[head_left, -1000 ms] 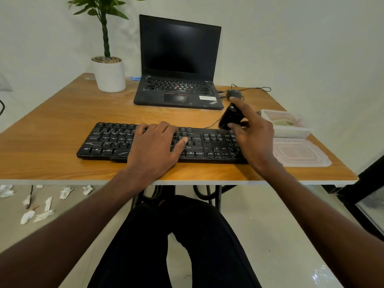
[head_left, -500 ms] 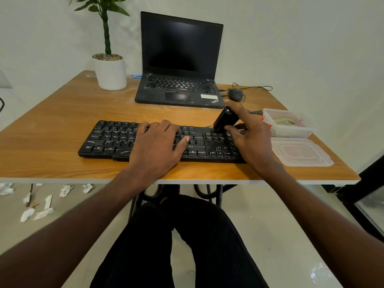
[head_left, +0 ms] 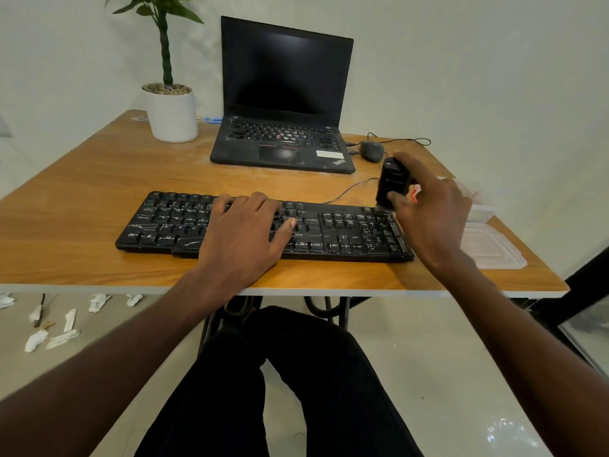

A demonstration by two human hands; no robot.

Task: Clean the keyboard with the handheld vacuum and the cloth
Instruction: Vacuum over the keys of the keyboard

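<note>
From the head view, the right hand point(head_left: 428, 212) had tipped the handheld vacuum point(head_left: 392, 183) more upright, gripped at the keyboard's point(head_left: 346, 225) far right corner. The left hand point(head_left: 244, 232) stayed flat on its middle keys, so vacuuming looked underway.

In the middle of the frame, the left hand point(head_left: 244, 239) lies flat on the black keyboard point(head_left: 346, 230). At centre right, the right hand point(head_left: 428, 212) grips a small black handheld vacuum point(head_left: 392, 181), nozzle down at the keyboard's far right corner.
</note>
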